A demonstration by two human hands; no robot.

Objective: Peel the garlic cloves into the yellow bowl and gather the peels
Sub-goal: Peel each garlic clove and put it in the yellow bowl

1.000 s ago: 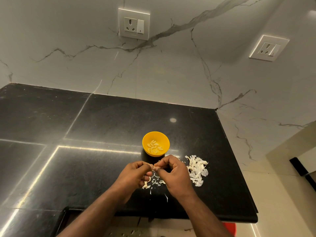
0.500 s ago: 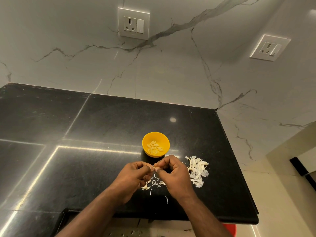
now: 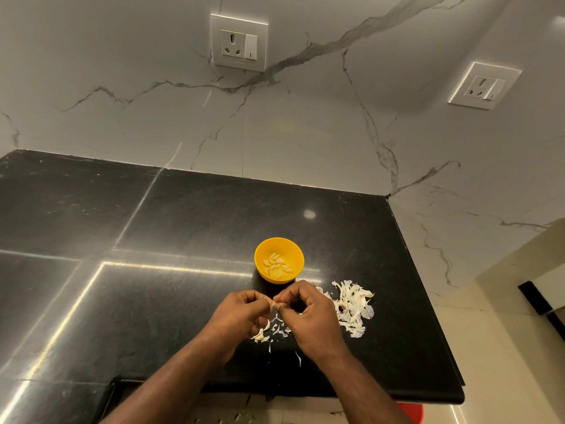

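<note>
No legible writing or brand marks. Yellow bowl (image 3: 279, 260): on black surface (image 3: 183, 228), holds peeled garlic cloves (image 3: 277, 265). Left hand (image 3: 237, 316) and right hand (image 3: 308, 313): just in front of bowl, fingertips together, both pinching one small garlic clove (image 3: 273, 303). Heap of white peels (image 3: 353, 307): right of the hands. Loose peel scraps (image 3: 272, 330): on surface beneath hands

Yellow bowl (image 3: 279, 260) just beyond hands (image 3: 275, 304); peel heap (image 3: 351, 310) right; black counter (image 3: 153, 224) left open.
</note>
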